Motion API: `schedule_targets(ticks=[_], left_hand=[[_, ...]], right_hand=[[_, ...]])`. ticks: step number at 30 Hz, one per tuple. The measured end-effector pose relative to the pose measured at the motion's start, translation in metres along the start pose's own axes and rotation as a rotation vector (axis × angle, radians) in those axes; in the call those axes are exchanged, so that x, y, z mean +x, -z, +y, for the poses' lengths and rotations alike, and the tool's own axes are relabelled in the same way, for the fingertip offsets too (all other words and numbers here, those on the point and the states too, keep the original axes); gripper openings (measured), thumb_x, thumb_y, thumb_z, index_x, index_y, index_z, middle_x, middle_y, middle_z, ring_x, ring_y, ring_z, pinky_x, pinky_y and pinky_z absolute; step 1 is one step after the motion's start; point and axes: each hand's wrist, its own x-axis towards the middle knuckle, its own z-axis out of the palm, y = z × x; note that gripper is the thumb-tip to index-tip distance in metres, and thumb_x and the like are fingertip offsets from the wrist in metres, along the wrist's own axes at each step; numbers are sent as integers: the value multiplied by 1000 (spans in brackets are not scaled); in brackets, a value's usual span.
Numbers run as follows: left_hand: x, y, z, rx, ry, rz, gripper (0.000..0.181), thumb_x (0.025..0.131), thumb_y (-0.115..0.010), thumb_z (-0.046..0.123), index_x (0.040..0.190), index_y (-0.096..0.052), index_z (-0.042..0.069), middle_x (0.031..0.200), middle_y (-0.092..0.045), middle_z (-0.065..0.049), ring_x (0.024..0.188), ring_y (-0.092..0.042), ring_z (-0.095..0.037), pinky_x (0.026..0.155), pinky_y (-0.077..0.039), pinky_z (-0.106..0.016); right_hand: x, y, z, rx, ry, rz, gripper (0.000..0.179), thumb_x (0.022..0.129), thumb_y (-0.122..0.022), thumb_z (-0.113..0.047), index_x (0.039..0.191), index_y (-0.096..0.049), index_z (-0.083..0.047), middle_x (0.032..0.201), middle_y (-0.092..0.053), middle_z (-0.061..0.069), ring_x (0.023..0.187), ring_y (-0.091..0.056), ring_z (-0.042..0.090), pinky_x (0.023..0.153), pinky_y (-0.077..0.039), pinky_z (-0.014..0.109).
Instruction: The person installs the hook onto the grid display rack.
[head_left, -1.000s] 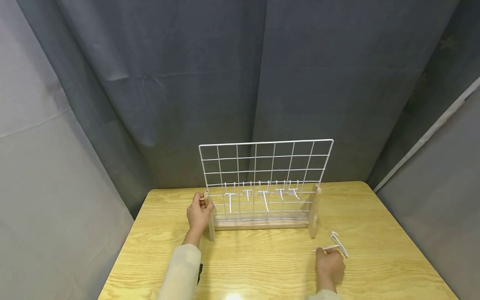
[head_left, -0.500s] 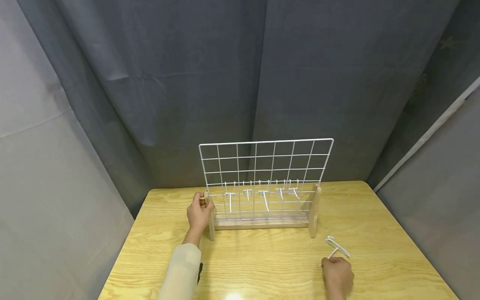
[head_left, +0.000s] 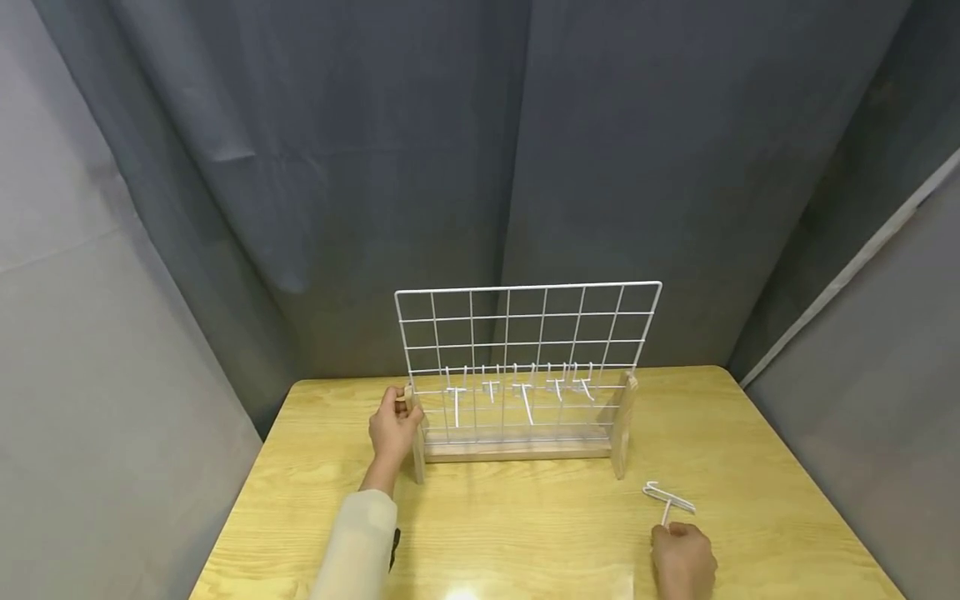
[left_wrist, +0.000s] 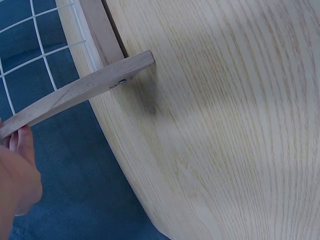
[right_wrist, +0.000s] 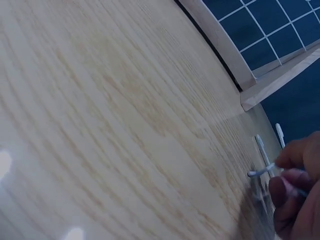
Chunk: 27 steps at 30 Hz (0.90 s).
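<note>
A white wire grid (head_left: 528,288) stands upright in a wooden base (head_left: 517,455) toward the back of the table. Several white wire hooks hang in a row across it, one of them a long-pronged hook (head_left: 457,408) at the left. My left hand (head_left: 392,429) grips the top of the left wooden upright (left_wrist: 80,95), thumb in front. To the right of the stand, near the table's front, my right hand (head_left: 684,560) pinches the prong of a loose white hook (head_left: 669,498). Its double-wire end points away from me. In the right wrist view the fingers partly hide this hook (right_wrist: 261,146).
The wood-grain table (head_left: 525,525) extends in front of the stand and to both sides. Dark grey curtain (head_left: 390,192) hangs right behind its back edge. Lighter grey fabric panels (head_left: 877,400) close in the left and right sides.
My right hand has moved a little right and toward me, turning the hook so its prong points more toward me. The left hand keeps its grip on the upright.
</note>
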Motion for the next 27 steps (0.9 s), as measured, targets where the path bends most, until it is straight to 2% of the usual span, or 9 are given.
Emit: schedule_targets(ticks=[3,7,10,16,22,27], left_hand=[[-2,1,-1,5,6,-3,29,76,-68,7,103,-57,10,84,-67,-9,76,-63,-25,67,-52,-41],[-1,4,-2,10,8,-11,29,76,-69,7,102,-58,9,85,-68,-9,77,-64,-25,67,-52,-42],[0,4,-3,11,10,-22,29,76,-68,6,103,-58,9,86,-67,-10,79,-65,-26,69,-52,-43],[3,3,-3,5,18,-23,30,75,-70,5,102,-58,9,86,-67,-9,78,-64,-25,71,-52,-42],[3,2,-2,0,24,-22,31,74,-70,5,102,-58,9,86,-67,-9,78,-65,-25,70,-52,-42],[1,-1,-1,0,20,-26,30,75,-69,5,103,-57,8,86,-67,-10,78,-64,-26,69,-53,-42]], right_hand=[[0,-3,2,56,36,26,41,85,-56,-20,116,-54,6,103,-63,26,87,-58,47,70,-43,54],[2,-11,3,77,3,23,45,84,-58,-22,118,-53,6,106,-61,25,91,-55,46,73,-42,55],[2,-15,4,52,-27,18,45,83,-59,-23,116,-53,6,106,-61,25,91,-53,47,70,-42,54],[6,-18,7,39,-13,41,40,82,-60,-22,114,-58,2,106,-61,24,89,-54,48,62,-43,52],[10,-14,10,38,19,68,30,82,-60,-19,104,-65,0,90,-68,17,77,-59,41,48,-41,39],[12,-7,10,40,26,59,28,81,-60,-18,102,-65,1,85,-68,15,74,-60,39,46,-39,35]])
